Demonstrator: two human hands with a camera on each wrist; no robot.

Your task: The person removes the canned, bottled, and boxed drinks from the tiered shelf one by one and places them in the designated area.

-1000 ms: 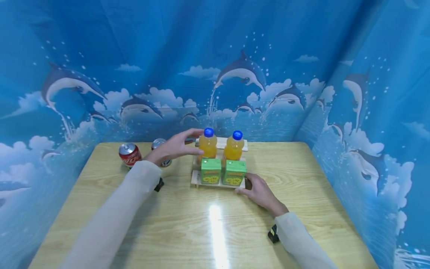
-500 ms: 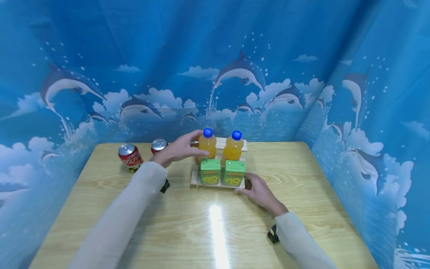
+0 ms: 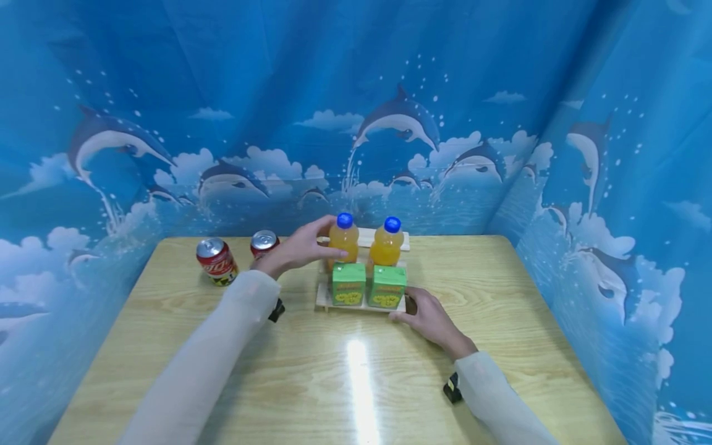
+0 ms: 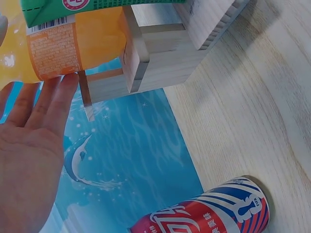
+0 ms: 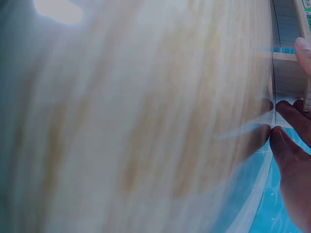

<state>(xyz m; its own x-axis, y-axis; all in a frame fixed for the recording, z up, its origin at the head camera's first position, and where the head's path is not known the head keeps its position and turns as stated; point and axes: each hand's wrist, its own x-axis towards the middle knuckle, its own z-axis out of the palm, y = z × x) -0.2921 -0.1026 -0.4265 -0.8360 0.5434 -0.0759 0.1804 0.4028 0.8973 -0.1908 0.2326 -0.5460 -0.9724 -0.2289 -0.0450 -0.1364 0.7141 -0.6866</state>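
Note:
On a stepped wooden rack [image 3: 322, 299] stand two orange-juice bottles with blue caps at the back and two green juice boxes in front. My left hand [image 3: 307, 245] holds the left juice bottle [image 3: 343, 237], thumb across its front and fingers behind it. In the left wrist view, the fingers of that hand [image 4: 30, 160] touch the bottle's labelled side [image 4: 54, 51]. The right juice bottle [image 3: 386, 244] is untouched. At the rack's right front corner my right hand [image 3: 431, 316] grips the wood, beside the right juice box [image 3: 387, 287]. The left juice box [image 3: 348, 284] stands next to it.
Two red soda cans stand on the table left of the rack: one can [image 3: 217, 262] at the far left, another can [image 3: 264, 242] partly behind my left wrist. A blue dolphin-print curtain [image 3: 311, 123] hangs around the wooden table [image 3: 311, 371].
My left hand has shifted slightly right, its thumb now further across the left bottle. More of the nearer soda can shows. The right hand stays at the rack's corner.

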